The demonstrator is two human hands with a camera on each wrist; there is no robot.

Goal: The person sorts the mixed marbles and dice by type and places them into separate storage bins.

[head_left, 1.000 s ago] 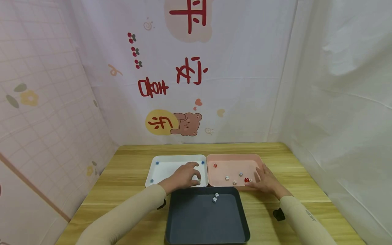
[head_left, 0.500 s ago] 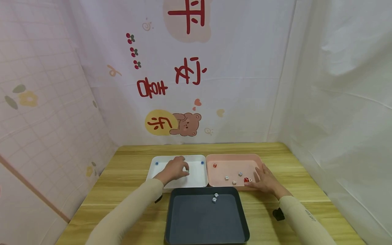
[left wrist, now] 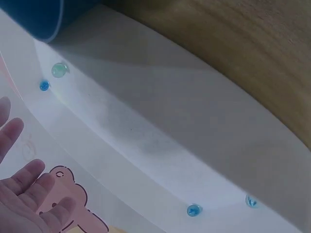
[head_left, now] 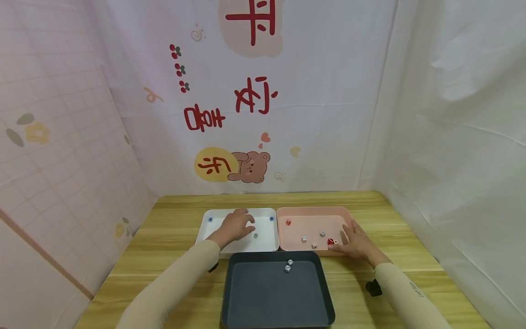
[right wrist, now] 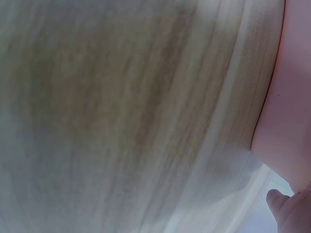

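Note:
My left hand (head_left: 235, 228) hovers over the white tray (head_left: 230, 250), fingers spread apart, holding nothing. Just in front of its fingertips lies a pale green glass marble (head_left: 255, 236), seen in the left wrist view as a clear green ball (left wrist: 59, 70). Blue marbles (head_left: 271, 219) sit near the tray's ends. At the pink tray (head_left: 316, 211), my right hand (head_left: 356, 242) rests at the right rim with its fingers parted. Its thumb is close to a red die (head_left: 330, 241); whether they touch cannot be told. Several white dice (head_left: 304, 239) lie in this tray.
A dark grey tray (head_left: 277, 297) stands in front of both, with two white dice (head_left: 287, 268) near its back edge. Another red die (head_left: 288, 222) lies at the pink tray's back left. White cloth (head_left: 328, 114) hangs behind the wooden table (head_left: 185, 214).
My left hand has moved leftward within the white tray and its fingers have parted, letting go of the pale green marble, which now lies there. My right hand has stayed in place.

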